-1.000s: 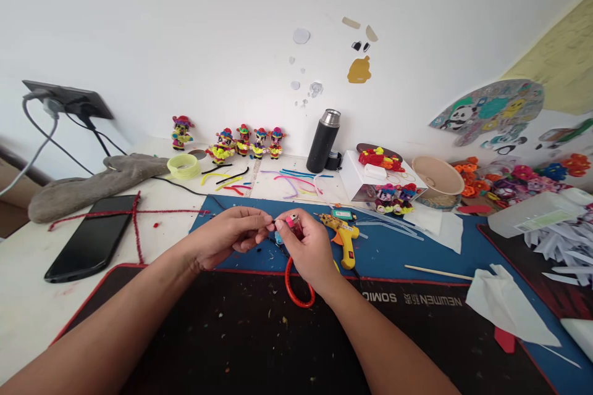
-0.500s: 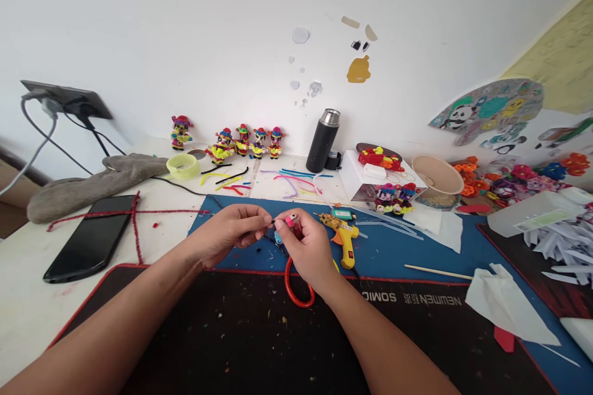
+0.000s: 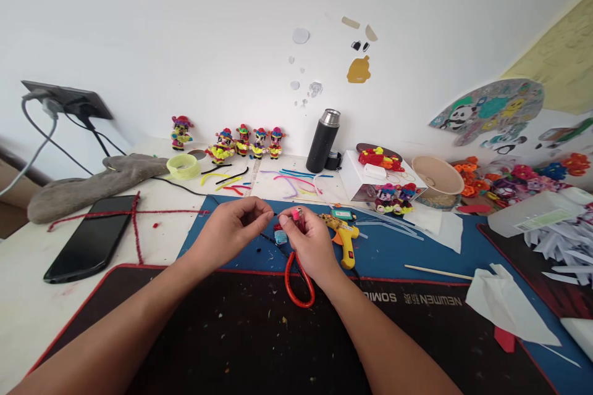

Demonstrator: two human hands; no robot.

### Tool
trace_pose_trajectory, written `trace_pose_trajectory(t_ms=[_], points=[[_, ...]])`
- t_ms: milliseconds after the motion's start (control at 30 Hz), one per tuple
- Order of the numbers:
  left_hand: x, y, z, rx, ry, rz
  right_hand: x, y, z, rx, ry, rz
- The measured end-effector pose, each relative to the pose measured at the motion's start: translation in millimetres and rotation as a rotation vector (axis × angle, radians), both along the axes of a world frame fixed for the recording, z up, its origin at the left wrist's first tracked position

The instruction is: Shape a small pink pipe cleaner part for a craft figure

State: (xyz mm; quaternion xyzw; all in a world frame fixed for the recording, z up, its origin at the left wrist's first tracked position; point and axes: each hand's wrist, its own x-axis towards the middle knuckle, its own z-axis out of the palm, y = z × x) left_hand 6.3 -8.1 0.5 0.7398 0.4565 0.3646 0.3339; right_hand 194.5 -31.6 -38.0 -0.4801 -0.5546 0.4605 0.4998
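Observation:
Above the blue mat (image 3: 245, 253), my left hand (image 3: 238, 228) has its thumb and fingertips pinched together. A tiny dark tip shows at them, too small to name. Just to its right, my right hand (image 3: 310, 244) is closed around what looks like a pink-red lighter (image 3: 296, 215) with a metal top. A small dark bit also shows by the right thumb, and a narrow gap parts the two hands. A red loop handle (image 3: 299, 303), like that of scissors, sticks out below the right hand; I cannot tell whether it is held. A small light-blue piece (image 3: 280, 236) lies beside the right fingers.
A yellow glue gun (image 3: 347, 244) lies right of my hands. Several fuzzy figures (image 3: 222, 147) and coloured pipe cleaners (image 3: 231, 178) are at the back. A black flask (image 3: 323, 142) stands by the wall. A phone (image 3: 90, 241) lies left under crossed red pipe cleaners (image 3: 135, 228).
My fingertips have drawn slightly apart, leaving a small gap. The left hand is raised a little, and the light-blue piece and red loop show more fully.

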Motion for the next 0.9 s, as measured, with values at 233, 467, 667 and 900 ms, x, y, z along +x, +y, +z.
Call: trace_pose_trajectory(t_ms=[233, 467, 667, 900], points=[[1.5, -2.5, 0.4, 0.039, 0.056, -0.020, -0.8, -0.8, 1.2, 0.006, 0.009, 0.016], [2.0, -2.7, 1.4, -0.025, 0.041, -0.039, -0.4, -1.0, 2.4, 0.032, -0.053, -0.012], [-1.7, 2.0, 1.8, -0.089, -0.019, -0.008, -0.9, -1.4, 3.1, 0.014, -0.054, -0.027], [-0.7, 1.4, 0.1, -0.116, 0.008, -0.029, -1.2, -1.1, 2.9, 0.026, -0.058, -0.016]])
